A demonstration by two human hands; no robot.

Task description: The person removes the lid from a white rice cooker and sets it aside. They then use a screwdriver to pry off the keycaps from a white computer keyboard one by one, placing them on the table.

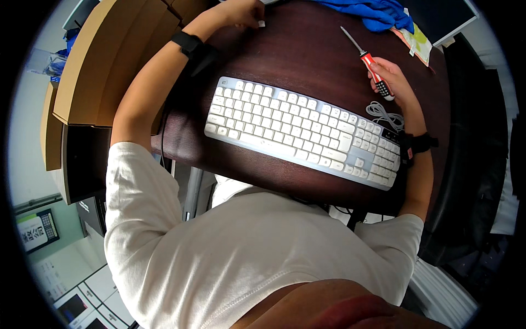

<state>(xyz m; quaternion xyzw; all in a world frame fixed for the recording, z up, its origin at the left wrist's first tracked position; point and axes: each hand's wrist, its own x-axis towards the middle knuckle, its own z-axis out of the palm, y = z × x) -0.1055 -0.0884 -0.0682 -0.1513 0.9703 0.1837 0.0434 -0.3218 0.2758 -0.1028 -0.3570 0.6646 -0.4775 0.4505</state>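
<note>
A white keyboard (304, 131) lies on the dark wooden desk, slightly slanted, with its right end nearer to me. My right hand (395, 82) is closed round the red, white and black handle of a screwdriver (370, 63), beyond the keyboard's right end. The metal shaft points away and to the left. Toward the desk's far left, my left hand (244, 12) is closed at the fingertips on a small white piece (261, 23), too small to name surely. Part of this hand is cut off by the picture's top edge.
A coiled white cable (385, 115) lies behind the keyboard's right end. Blue cloth (378, 13) and a patterned packet (417, 44) sit at the far right, beside a dark screen (441, 16). Cardboard boxes (104, 60) stand along the left; a black chair (466, 137) is at the right.
</note>
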